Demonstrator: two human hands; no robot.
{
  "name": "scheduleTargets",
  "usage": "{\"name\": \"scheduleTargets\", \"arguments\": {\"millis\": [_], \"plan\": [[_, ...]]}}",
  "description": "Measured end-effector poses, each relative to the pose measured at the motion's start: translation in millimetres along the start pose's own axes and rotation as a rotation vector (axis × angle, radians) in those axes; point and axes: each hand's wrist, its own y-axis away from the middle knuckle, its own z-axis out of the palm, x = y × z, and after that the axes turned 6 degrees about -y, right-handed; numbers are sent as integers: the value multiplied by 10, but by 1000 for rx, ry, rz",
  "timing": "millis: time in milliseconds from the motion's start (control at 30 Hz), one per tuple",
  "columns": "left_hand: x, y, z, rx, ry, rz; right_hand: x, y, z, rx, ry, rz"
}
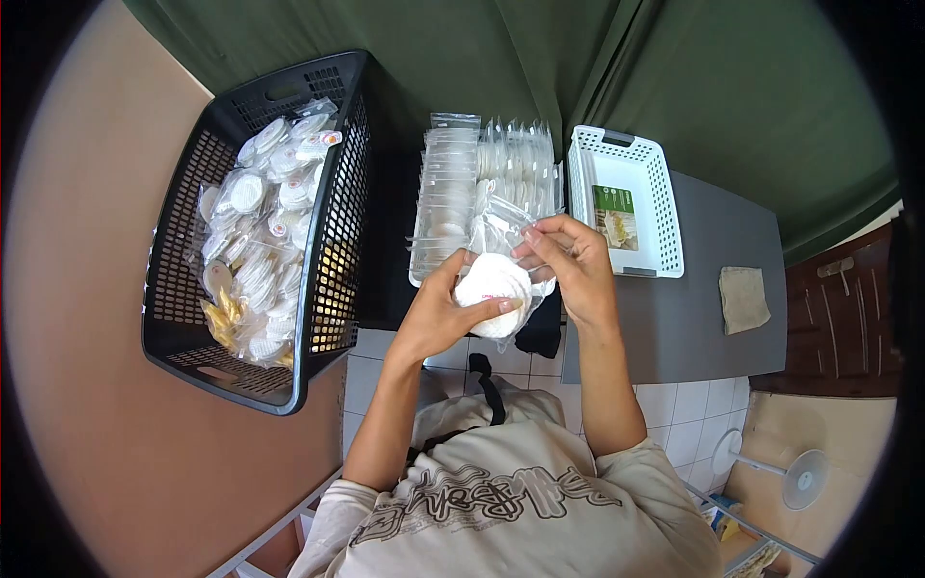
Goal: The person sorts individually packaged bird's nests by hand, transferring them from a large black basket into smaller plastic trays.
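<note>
Round white pads (493,295) in a clear plastic bag (501,227) are held in front of my chest. My left hand (441,310) grips the pads from the left, its thumb lying across their face. At the upper right of the bag, my right hand (576,262) pinches the clear plastic between thumb and fingers. Just beyond my hands stands a white tray (415,273) with rows of clear bags of round pads standing upright in it. The lower part of the tray is partly hidden by my hands.
To the left, a large black crate (323,246) holds many bagged white pads and some yellow pieces. A white basket (674,226) with a green card (615,216) sits on the grey table (713,332), near a folded beige cloth (744,300). Green curtains hang behind.
</note>
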Motion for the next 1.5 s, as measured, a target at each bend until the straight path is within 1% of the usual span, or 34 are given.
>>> {"name": "scheduleTargets", "arguments": {"millis": [33,100,133,200,333,400,433,500,633,700,733,767,833,867,900,967,1000,1033,1100,1133,1167,1200,1233,1300,1333,1367,1433,1467,1500], "plan": [[0,0,6,-1,0,-3,18,-13,-7,1,-1,2],[4,-6,9,-15,26,68,40,-42,-33,5,-37,18],[-2,-2,0,-11,28,69,43,-45,-41,2,-34,18],[-45,19,-35,-97,65,65,56,-40,-56,5,-78,62],[-257,49,-50,-152,123,59,239,-6,-203,-23,-139,116],[-403,50,-8,-187,303,-48,316,32,-261,-44,-168,99],[-443,51,32,-189,306,-49,321,59,-269,-43,-166,101],[-496,32,151,-60,454,-160,312,118,-266,6,-162,133],[-598,-31,327,-23,464,-143,395,208,-308,68,-135,112],[-585,-45,368,-7,60,-37,397,242,-366,117,-33,86],[-621,-58,368,-54,74,-6,399,251,-424,118,-32,86],[-626,-61,374,-54,75,-6,399,259,-508,129,-40,127],[-636,-53,407,-218,118,20,364,276,-613,140,-45,171],[-667,-47,461,-230,228,103,332,291,-644,167,-36,158],[-725,-64,464,-228,230,102,305,301,-691,194,-27,145],[-923,-137,464,-250,460,-59,251,244,-798,225,20,111],[-1079,-239,627,-70,535,-8,111,214,-749,332,18,5],[-1179,-343,720,103,370,0,-5,179,-713,439,16,-102],[-1314,-431,800,282,-294,208,-149,82,-680,464,58,-122],[-1315,-449,875,287,-292,207,-187,18,-673,490,98,-146],[-1307,-475,972,345,-334,137,-192,-54,-645,486,100,-146],[-1283,-491,1046,401,-376,66,-178,-127,-580,433,135,-150],[-1269,-508,1081,405,-374,66,-155,-208,-505,380,168,-155],[-1243,-558,1120,416,-310,-3,-62,-384,-351,379,157,-125],[-1316,-599,1150,467,-389,44,-19,-455,-274,333,234,-148],[-1390,-640,1179,469,-388,42,31,-519,-209,286,311,-169],[-1389,-738,1167,501,-541,65,147,-663,-119,274,309,-177],[-1360,-770,1136,452,-523,-28,207,-726,-86,265,306,-186],[-1395,-816,1108,458,-521,-31,258,-767,-55,259,308,-185]]}}
